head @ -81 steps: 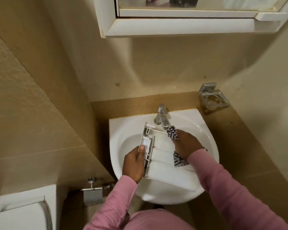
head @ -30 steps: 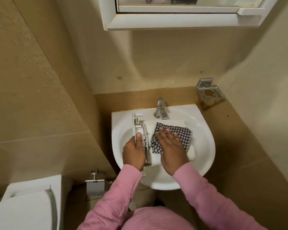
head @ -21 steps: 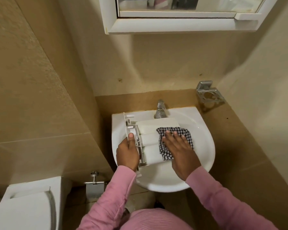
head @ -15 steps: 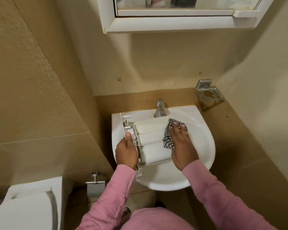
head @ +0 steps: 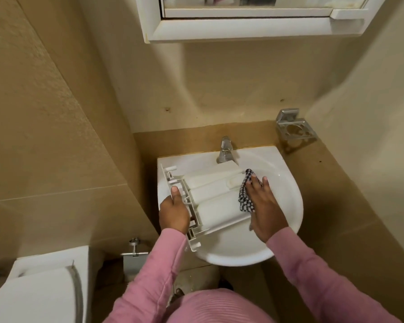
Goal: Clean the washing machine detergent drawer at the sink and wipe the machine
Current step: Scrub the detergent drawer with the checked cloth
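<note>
1. Head view, nearest first: two pink sleeves [head: 163, 264] reach up from the bottom edge toward the basin.
2. My left hand [head: 174, 214] grips the ribbed front panel of the white plastic detergent drawer [head: 212, 199], with the thumb laid along the panel's edge. The drawer lies slantwise across the white ceramic sink [head: 295, 206]. Its front end hangs over the left rim.
3. My right hand [head: 265, 210] lies flat with its fingers [head: 254, 183] straight. It presses a black-and-white checked cloth [head: 245, 197] against the right-hand end of the drawer.
4. I judge the step in hand to be wiping the drawer down at the sink. The washing machine is not in view, so that wipe looks yet to come.
5. The next move calls for a firm left grip, since the drawer is only propped on the rim. The cloth then has to be worked along the rounded channels and into the ribbed front, where residue would lodge.
6. The chrome tap [head: 225, 151] stands just behind the drawer, and I can see no stream from it.
7. Farther off, a metal holder [head: 294, 130] is fixed to the right-hand wall. A white-framed mirror cabinet [head: 243, 29] hangs above.
</note>
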